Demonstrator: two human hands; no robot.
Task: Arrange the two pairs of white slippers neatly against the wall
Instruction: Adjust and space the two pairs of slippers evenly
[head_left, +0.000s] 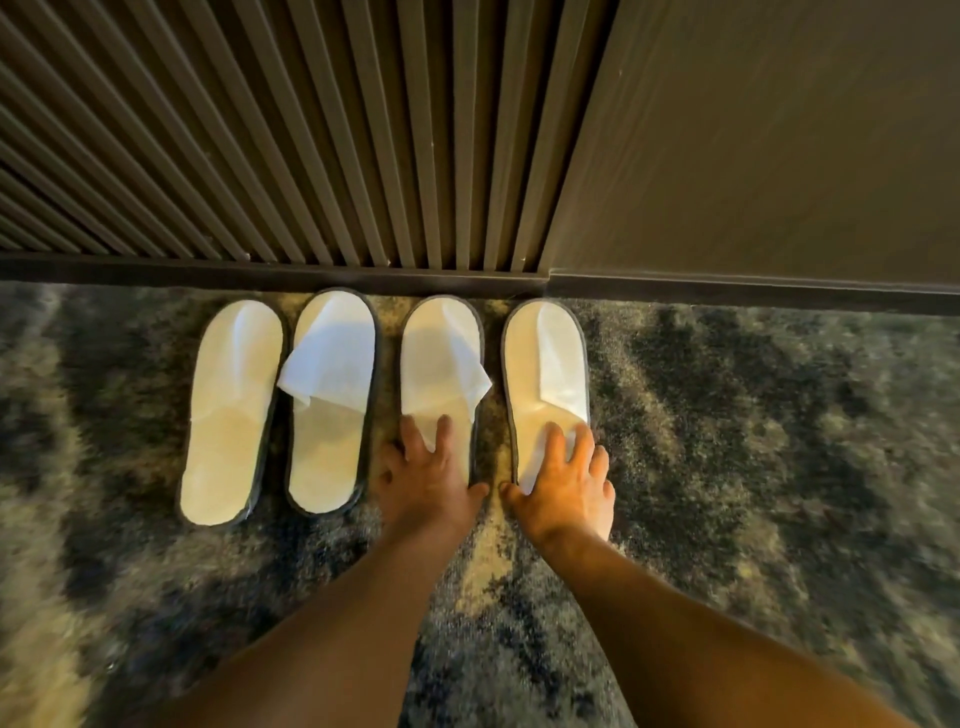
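Four white slippers with dark edging lie side by side on the carpet, toes toward the wall. From the left: the first slipper (234, 410), the second slipper (332, 400) with its upper flap sticking out sideways, the third slipper (441, 374) and the fourth slipper (545, 374). My left hand (428, 475) rests flat on the heel of the third slipper, fingers spread. On the heel of the fourth slipper lies my right hand (569, 480), also flat with fingers spread. The first slipper sits slightly further from the wall than the others.
A dark baseboard (270, 273) runs along the foot of a ribbed wall panel (311, 130); a smooth dark panel (753, 145) continues on the right. Mottled dark-and-beige carpet (753, 441) spreads on both sides of the slippers.
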